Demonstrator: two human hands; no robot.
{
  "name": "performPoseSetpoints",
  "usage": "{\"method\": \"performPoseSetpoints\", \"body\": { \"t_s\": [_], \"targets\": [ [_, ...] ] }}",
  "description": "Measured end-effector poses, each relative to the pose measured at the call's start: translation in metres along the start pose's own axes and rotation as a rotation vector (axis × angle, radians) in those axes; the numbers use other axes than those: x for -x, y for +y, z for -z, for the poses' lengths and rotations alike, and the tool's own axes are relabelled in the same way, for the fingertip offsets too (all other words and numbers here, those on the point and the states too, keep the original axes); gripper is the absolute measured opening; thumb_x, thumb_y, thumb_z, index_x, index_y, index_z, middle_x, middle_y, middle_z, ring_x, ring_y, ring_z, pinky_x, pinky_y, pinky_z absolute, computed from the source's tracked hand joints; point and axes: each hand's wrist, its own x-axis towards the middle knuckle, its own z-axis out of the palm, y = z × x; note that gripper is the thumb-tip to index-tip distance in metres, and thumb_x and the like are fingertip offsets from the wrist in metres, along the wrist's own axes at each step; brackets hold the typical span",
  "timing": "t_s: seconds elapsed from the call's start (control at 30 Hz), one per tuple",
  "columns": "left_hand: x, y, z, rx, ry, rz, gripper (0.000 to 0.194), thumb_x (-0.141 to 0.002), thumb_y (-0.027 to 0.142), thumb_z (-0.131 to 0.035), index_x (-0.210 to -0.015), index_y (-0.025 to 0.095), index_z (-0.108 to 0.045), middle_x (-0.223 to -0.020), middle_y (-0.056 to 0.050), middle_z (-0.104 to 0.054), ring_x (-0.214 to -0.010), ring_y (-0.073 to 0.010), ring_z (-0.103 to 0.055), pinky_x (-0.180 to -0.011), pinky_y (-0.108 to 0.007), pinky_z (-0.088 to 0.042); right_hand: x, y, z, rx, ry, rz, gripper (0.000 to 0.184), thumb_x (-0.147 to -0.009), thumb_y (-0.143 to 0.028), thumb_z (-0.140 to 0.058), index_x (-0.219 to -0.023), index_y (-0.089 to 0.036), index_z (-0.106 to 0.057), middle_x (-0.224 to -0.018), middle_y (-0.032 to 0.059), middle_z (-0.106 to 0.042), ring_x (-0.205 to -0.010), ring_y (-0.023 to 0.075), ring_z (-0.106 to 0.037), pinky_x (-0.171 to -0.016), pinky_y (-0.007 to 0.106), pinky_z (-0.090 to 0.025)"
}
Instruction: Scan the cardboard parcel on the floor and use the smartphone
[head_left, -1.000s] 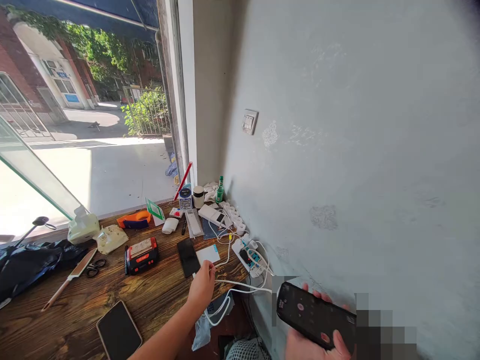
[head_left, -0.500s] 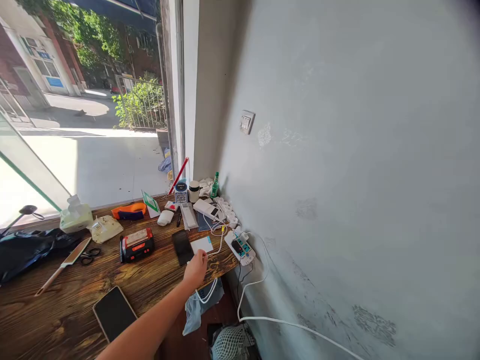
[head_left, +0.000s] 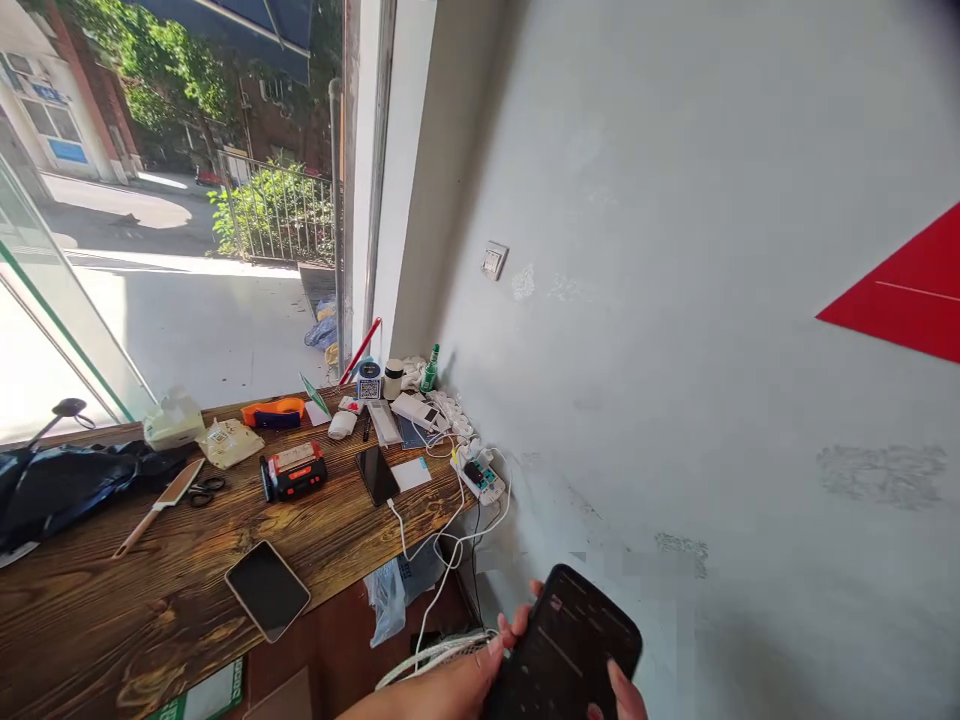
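A black smartphone (head_left: 562, 650) with its screen lit is held up at the lower right, in front of the wall. My right hand (head_left: 626, 690) grips it, the thumb over the screen; fingertips curl around its left edge. My left hand (head_left: 469, 680) reaches in from below and closes against the phone's lower left side, its fingers partly hidden. On the table lies a second dark phone (head_left: 376, 475), with a white cable's plug (head_left: 391, 503) at its near end. A third phone (head_left: 268, 590) rests screen up near the table's front edge.
The wooden table (head_left: 330, 560) carries a knife (head_left: 161, 505), scissors (head_left: 206, 490), an orange-black device (head_left: 294, 472), a white card (head_left: 411, 473) and a green bottle (head_left: 430, 369). A power strip (head_left: 480, 475) with trailing cables sits by the wall. A plastic bag (head_left: 388, 600) hangs below.
My left hand has left the cable by the second phone and moved right and down. A smartphone and my right hand have come into view. The view has turned slightly; red paper shows at right.
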Motion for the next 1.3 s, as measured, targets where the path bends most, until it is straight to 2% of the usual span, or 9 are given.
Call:
{"method": "performPoseSetpoints", "body": {
  "t_s": [0.1, 0.23, 0.33, 0.43, 0.53, 0.83, 0.93, 1.1, 1.3],
  "targets": [
    [0.057, 0.005, -0.010, 0.106, 0.111, -0.016, 0.068, -0.074, 0.070, -0.049, -0.130, 0.031, -0.051, -0.116, -0.004, -0.063, -0.108, -0.0249, -0.056, -0.100, -0.040, -0.034, 0.007, 0.024, -0.043, -0.061, -0.023, -0.102, 0.056, -0.078, -0.060, -0.048, -0.115, -0.021, -0.062, -0.092, 0.0123, -0.071, -0.095, 0.0324, -0.063, -0.079, 0.050, -0.052],
    [0.137, 0.033, -0.019, -0.797, 0.600, 0.335, 0.062, -0.076, 0.072, -0.040, -0.078, 0.018, -0.071, -0.064, -0.008, -0.062, -0.064, -0.0259, -0.059, -0.071, -0.039, -0.042, 0.024, 0.052, -0.085, -0.174, -0.127, -0.206, 0.052, -0.081, -0.057, -0.043, -0.112, -0.020, -0.063, -0.086, 0.0105, -0.072, -0.087, 0.0281, -0.066, -0.074, 0.043, -0.053],
    [0.177, 0.041, -0.023, -1.125, 0.871, 0.238, 0.056, -0.076, 0.065, -0.049, -0.089, 0.015, -0.068, -0.088, -0.016, -0.066, -0.089, -0.0329, -0.060, -0.084, -0.044, -0.039, 0.042, 0.071, -0.106, -0.203, -0.251, -0.267, 0.051, -0.080, -0.058, -0.045, -0.108, -0.020, -0.065, -0.084, 0.0101, -0.072, -0.082, 0.0262, -0.067, -0.072, 0.041, -0.053],
    [0.197, 0.026, -0.019, -0.636, 0.540, -0.027, 0.086, -0.066, 0.044, -0.073, -0.139, 0.024, -0.033, -0.134, -0.013, -0.049, -0.117, -0.0269, -0.048, -0.098, -0.039, -0.036, 0.060, 0.087, -0.124, -0.208, -0.330, -0.314, 0.053, -0.079, -0.058, -0.046, -0.106, -0.018, -0.065, -0.084, 0.0107, -0.073, -0.084, 0.0270, -0.067, -0.074, 0.042, -0.053],
    [0.208, 0.000, -0.012, -0.329, 0.283, -0.093, 0.100, -0.058, 0.028, -0.081, -0.142, 0.024, -0.026, -0.132, -0.009, -0.049, -0.113, -0.0246, -0.049, -0.095, -0.036, -0.038, 0.073, 0.099, -0.135, -0.197, -0.364, -0.361, 0.056, -0.081, -0.060, -0.043, -0.107, -0.015, -0.065, -0.084, 0.0114, -0.073, -0.087, 0.0278, -0.067, -0.077, 0.043, -0.052],
    [0.219, -0.043, -0.029, -0.277, 0.649, -0.152, 0.092, -0.070, 0.047, -0.071, -0.142, 0.020, -0.021, -0.098, -0.007, -0.063, -0.067, -0.0162, -0.059, -0.062, -0.029, -0.047, 0.087, 0.110, -0.137, -0.109, -0.504, -0.432, 0.062, -0.082, -0.062, -0.041, -0.111, -0.012, -0.063, -0.094, 0.0126, -0.073, -0.090, 0.0250, -0.067, -0.087, 0.041, -0.049],
    [0.214, -0.045, -0.038, -0.204, 0.760, -0.197, 0.096, -0.069, 0.050, -0.071, -0.142, 0.018, -0.017, -0.103, -0.010, -0.063, -0.070, -0.0177, -0.060, -0.059, -0.030, -0.051, 0.087, 0.107, -0.141, -0.095, -0.541, -0.462, 0.063, -0.083, -0.062, -0.040, -0.111, -0.011, -0.064, -0.100, 0.0133, -0.072, -0.089, 0.0218, -0.067, -0.090, 0.035, -0.048],
    [0.201, -0.046, -0.049, -0.057, 0.774, -0.225, 0.110, -0.069, 0.034, -0.069, -0.146, 0.026, 0.009, -0.114, -0.011, -0.061, -0.073, -0.0189, -0.061, -0.060, -0.033, -0.053, 0.076, 0.095, -0.141, -0.049, -0.562, -0.521, 0.066, -0.084, -0.064, -0.035, -0.111, -0.012, -0.064, -0.094, 0.0133, -0.073, -0.089, 0.0251, -0.067, -0.081, 0.040, -0.052],
    [0.172, -0.044, -0.058, 0.273, 0.712, -0.290, 0.115, -0.053, 0.009, -0.050, -0.144, 0.035, 0.016, -0.103, -0.004, -0.066, -0.074, -0.0194, -0.064, -0.065, -0.033, -0.051, 0.049, 0.076, -0.125, 0.042, -0.587, -0.655, 0.071, -0.083, -0.069, -0.032, -0.097, -0.010, -0.069, -0.084, 0.0139, -0.073, -0.082, 0.0247, -0.068, -0.071, 0.037, -0.054]
  ]
}}
